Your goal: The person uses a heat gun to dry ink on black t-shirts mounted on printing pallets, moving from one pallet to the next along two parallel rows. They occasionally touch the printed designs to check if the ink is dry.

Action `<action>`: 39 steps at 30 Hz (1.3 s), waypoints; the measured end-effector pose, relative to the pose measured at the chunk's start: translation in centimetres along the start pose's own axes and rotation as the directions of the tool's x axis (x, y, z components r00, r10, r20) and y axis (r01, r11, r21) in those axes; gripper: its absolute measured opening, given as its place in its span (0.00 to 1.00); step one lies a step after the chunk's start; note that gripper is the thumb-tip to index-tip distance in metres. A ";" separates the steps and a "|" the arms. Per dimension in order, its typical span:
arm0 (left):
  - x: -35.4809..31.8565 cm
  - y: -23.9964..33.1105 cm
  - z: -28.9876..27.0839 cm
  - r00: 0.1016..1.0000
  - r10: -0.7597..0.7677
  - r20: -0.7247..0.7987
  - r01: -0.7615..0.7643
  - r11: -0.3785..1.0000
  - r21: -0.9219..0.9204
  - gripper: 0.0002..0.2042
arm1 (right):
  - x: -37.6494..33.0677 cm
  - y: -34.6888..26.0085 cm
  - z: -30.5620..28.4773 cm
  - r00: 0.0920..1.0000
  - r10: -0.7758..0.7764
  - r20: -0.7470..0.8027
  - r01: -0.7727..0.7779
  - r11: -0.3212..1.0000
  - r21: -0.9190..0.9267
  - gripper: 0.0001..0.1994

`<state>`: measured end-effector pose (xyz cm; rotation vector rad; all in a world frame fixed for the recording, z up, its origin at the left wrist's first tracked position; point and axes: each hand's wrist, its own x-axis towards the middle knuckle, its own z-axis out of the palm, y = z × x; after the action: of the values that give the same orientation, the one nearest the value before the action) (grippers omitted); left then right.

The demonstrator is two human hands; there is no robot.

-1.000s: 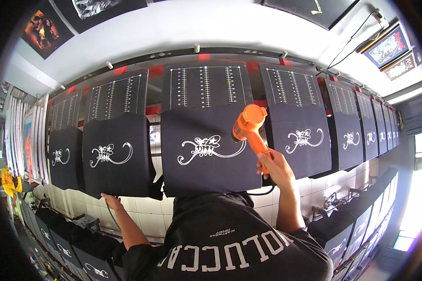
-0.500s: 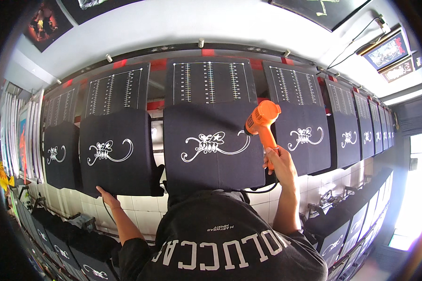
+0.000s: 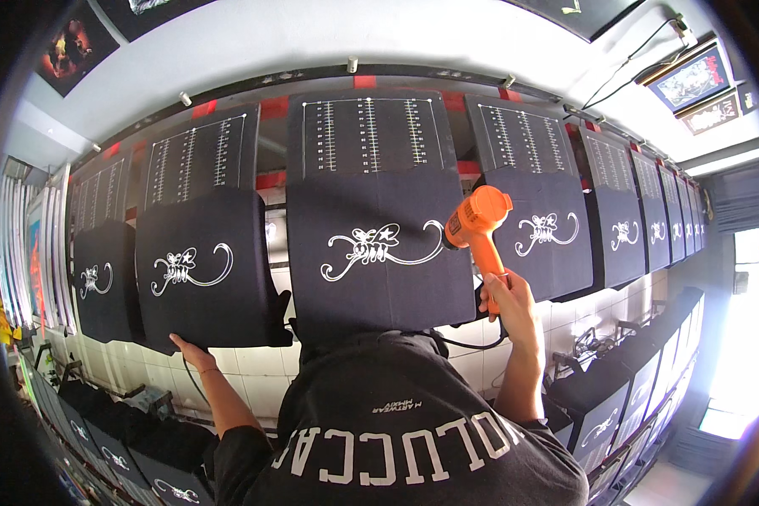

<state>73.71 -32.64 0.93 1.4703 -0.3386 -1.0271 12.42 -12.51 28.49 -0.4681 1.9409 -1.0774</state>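
My right hand (image 3: pixel 513 305) is closed round the handle of an orange heat gun (image 3: pixel 483 211). Its dark nozzle points left and down at the right end of the white line-drawn print (image 3: pixel 379 250) on the middle black shirt (image 3: pixel 371 304). That shirt lies flat over a black board (image 3: pixel 358 139) with white ruler marks. A black cord (image 3: pixel 468 344) leaves the handle towards my body. My left hand (image 3: pixel 197 356) is at the lower edge of the left black shirt (image 3: pixel 228 312), thumb up. A thin dark cord hangs from its partly hidden fingers, which look closed on it.
More boards with printed black shirts run in a row to both sides, including one just right (image 3: pixel 557 266). Behind me stands a second row (image 3: pixel 599 413). A metal rail (image 3: pixel 312 78) follows the wall. White-framed screens (image 3: pixel 46 261) stack at the left; a bright window (image 3: pixel 738 337) is right.
The heat gun and my right hand have shifted slightly right and down relative to the middle print. My left hand stays at the left shirt's edge. The whole view has moved slightly.
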 end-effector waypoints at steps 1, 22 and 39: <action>0.0 0.0 0.0 1.000 -0.008 -0.007 0.008 1.000 -0.009 0.39 | -0.2 0.2 0.1 1.000 0.007 -0.002 -0.007 1.000 -0.007 0.16; -0.4 0.3 0.2 0.995 -0.057 -0.080 0.057 0.998 0.007 0.38 | -2.5 -0.5 3.7 0.965 0.055 0.257 -0.050 0.998 -0.026 0.13; 0.6 1.4 -0.6 0.950 -0.210 -0.229 0.277 0.907 0.317 0.42 | -0.1 -2.2 5.2 0.914 0.071 0.400 -0.029 0.993 -0.110 0.15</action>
<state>74.97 -32.95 1.87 1.9549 -0.2051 -1.0502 16.57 -16.30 28.96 -0.6398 1.6334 -0.7766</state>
